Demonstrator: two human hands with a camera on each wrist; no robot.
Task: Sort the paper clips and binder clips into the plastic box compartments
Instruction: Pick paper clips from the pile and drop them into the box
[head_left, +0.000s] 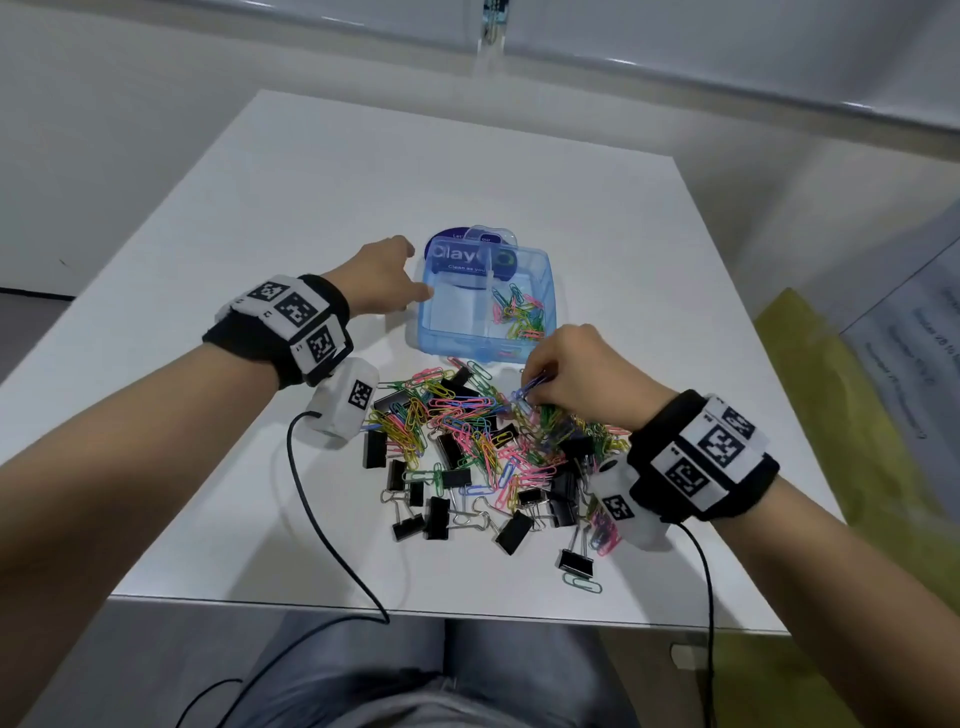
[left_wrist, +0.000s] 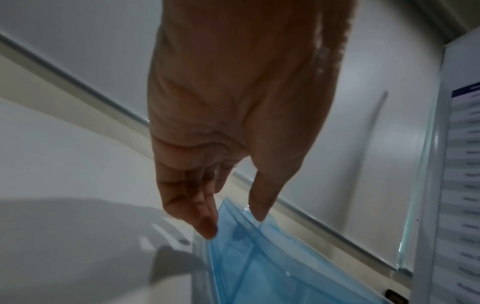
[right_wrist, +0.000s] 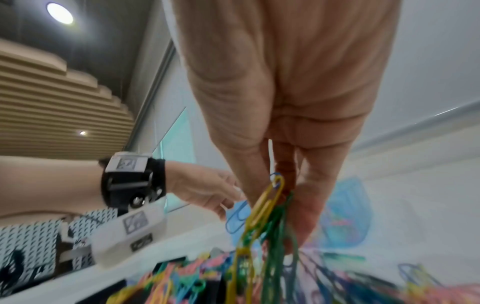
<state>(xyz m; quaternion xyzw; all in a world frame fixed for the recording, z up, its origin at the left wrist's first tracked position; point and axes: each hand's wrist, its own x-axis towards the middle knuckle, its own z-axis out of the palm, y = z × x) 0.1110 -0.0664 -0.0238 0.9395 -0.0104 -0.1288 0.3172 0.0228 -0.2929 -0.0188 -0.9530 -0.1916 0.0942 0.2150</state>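
A clear blue plastic box (head_left: 548, 291) stands mid-table; its right compartment holds several coloured paper clips (head_left: 519, 314) and its left compartment (head_left: 449, 312) shows nothing inside. My left hand (head_left: 418, 273) touches the box's left wall with straight fingers (left_wrist: 205, 222), the thumb on the box (left_wrist: 259, 267) rim. In front of the box lies a mixed pile (head_left: 467, 441) of coloured paper clips and black binder clips. Over the pile's far right, my right hand (head_left: 535, 389) pinches a tangled bunch of paper clips (right_wrist: 267, 205), yellow, green and blue, that hangs down towards the pile.
The box's open lid (head_left: 470, 254) with a dark round label stands behind it. Black cables (head_left: 311, 499) run from both wrists over the table's near edge. A lone paper clip (head_left: 582, 583) lies close to that edge. A yellow-green surface (head_left: 857, 441) lies to the table's right.
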